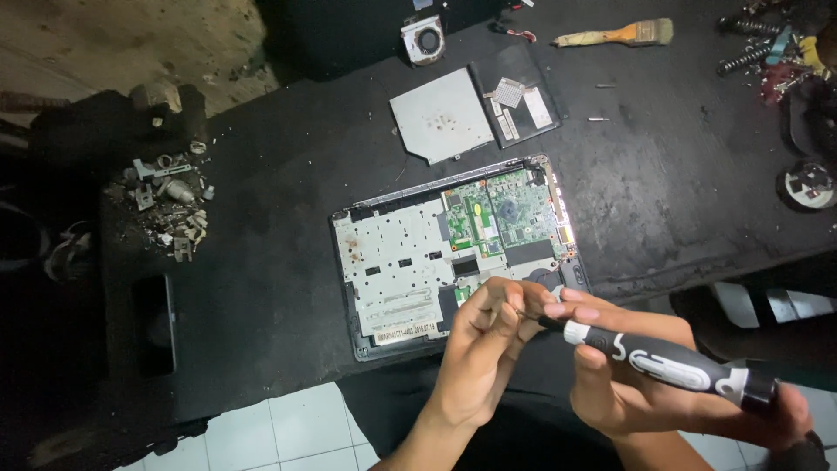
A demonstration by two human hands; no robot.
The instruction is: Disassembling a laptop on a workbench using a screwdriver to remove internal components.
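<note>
Both hands point(488, 349) point(628, 384) grip screwdriver point(671, 366), prob. over laptop point(453, 253).

From my feed I see a black, dusty counter point(261, 262) filling most of the view, worn and smudged with pale marks. Below its near edge, a floor of white tiles point(288, 427) with dark grout shows. Top left, a rough beige wall point(131, 39), stained and uneven, meets the counter's far end. The far left drops into deep shadow; I can't tell what stands there. Light falls strongest on the middle of the counter and fades toward the edges. At lower right, pale floor patches point(785, 305) show beyond the counter's edge.
</note>
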